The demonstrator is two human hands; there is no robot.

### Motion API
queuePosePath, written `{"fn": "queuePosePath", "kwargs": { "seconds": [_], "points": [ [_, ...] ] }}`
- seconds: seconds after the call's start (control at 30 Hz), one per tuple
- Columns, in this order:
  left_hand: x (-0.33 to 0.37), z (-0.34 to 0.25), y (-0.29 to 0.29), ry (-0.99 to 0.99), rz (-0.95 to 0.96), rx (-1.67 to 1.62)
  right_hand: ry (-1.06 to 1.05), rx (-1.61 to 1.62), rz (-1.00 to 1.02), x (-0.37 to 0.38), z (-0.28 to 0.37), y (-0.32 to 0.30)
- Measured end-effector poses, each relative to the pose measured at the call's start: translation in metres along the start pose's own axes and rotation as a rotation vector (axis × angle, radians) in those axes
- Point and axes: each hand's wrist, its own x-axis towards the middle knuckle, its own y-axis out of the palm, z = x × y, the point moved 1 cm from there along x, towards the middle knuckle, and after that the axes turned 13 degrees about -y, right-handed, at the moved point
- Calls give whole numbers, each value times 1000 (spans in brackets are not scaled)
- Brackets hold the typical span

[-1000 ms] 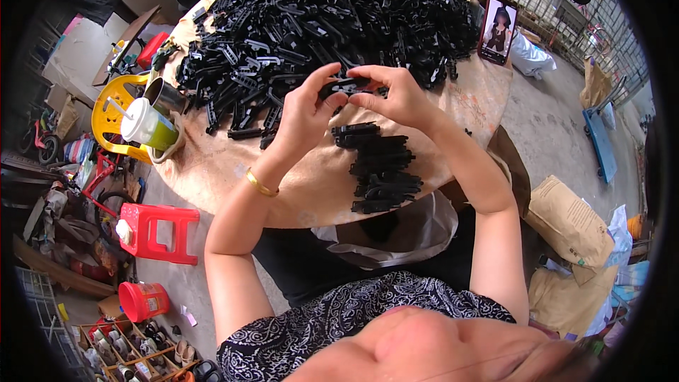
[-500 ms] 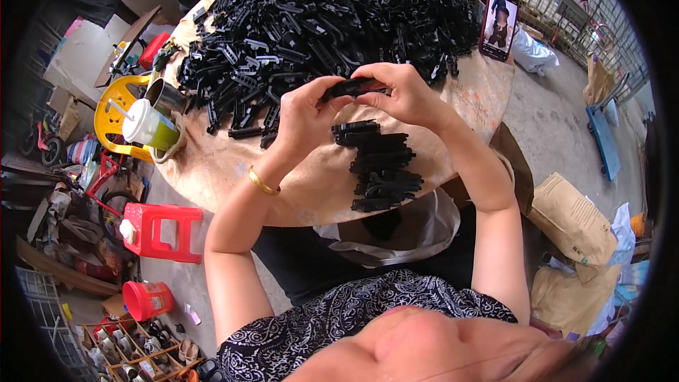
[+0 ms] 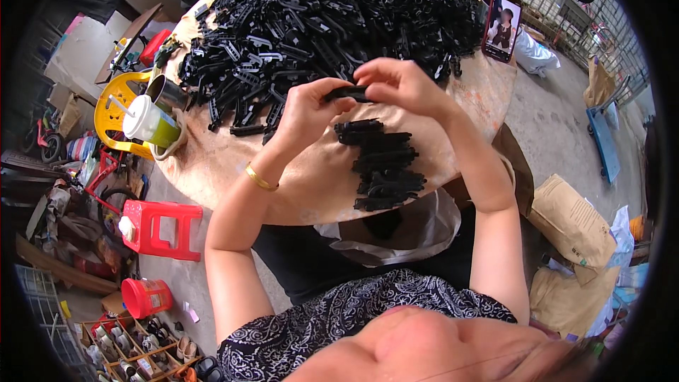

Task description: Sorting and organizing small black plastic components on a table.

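Over the near part of the cloth-covered table, my left hand [image 3: 308, 110] pinches one end of a slim black plastic part [image 3: 350, 93]. My right hand [image 3: 404, 88] closes its curled fingers on the other end; whether it is one piece or several pressed together, I cannot tell. Below my hands, a neat stack of similar black parts [image 3: 385, 159] runs toward the table's near edge. A big loose heap of long black plastic parts [image 3: 318, 21] covers the far side of the table, just beyond my fingers.
A phone [image 3: 501, 28] stands upright at the table's right. On the left are a lidded drink cup [image 3: 148, 124] with a straw, a metal cup [image 3: 167, 92] and a yellow chair [image 3: 109, 117]. A red stool [image 3: 163, 230] stands on the floor. An open bag [image 3: 424, 233] hangs below the near edge.
My right fingers have shifted and lifted slightly along the black part, showing more of its middle. My left hand keeps its pinch, almost in place. The stack looks the same.
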Motion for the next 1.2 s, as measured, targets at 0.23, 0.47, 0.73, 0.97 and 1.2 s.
{"fn": "queuePosePath", "kwargs": {
  "seconds": [0.23, 0.47, 0.73, 0.97, 1.2],
  "points": [
    [-14, -10, 9, 304, 246, 378, -212, -932, 273, -6, -11, -7],
    [-6, -7, -33, 334, -140, 781, -123, -661, 84, 1, -1, -4],
    [6, -5, -21, 544, -454, 920, 26, 67, -111, 2, 1, 1],
    [6, 1, 1, 362, -353, 388, -44, 54, -123, 1, 2, 19],
    [7, 7, 6, 37, -114, -184, -290, -425, -102, 2, -1, 17]
  ]
}}
